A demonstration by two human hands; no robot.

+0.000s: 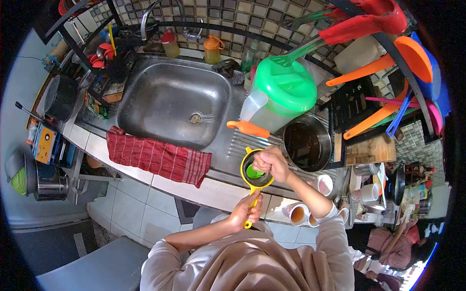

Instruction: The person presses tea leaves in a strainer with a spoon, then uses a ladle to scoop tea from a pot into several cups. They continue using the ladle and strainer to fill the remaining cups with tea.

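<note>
Holding hand: the left hand curls its fingers round the yellow handle — a full wrap, the palm not spread.
Strainer: the strainer is above the front of the ribbed drainboard, near the pot; whether something supports it from below, I cannot tell.
Fist above: the right hand is over the strainer, its fingers folded and pressed together; what they pinch, I cannot see.
Green inside: a bright green thing shows within the rim, partly hidden.
Weight: probably light, with a stiff handle and a thinner mesh which may dent.
Grip: the handle close to the rim seems best — wet plastic could slip and twist.
</note>
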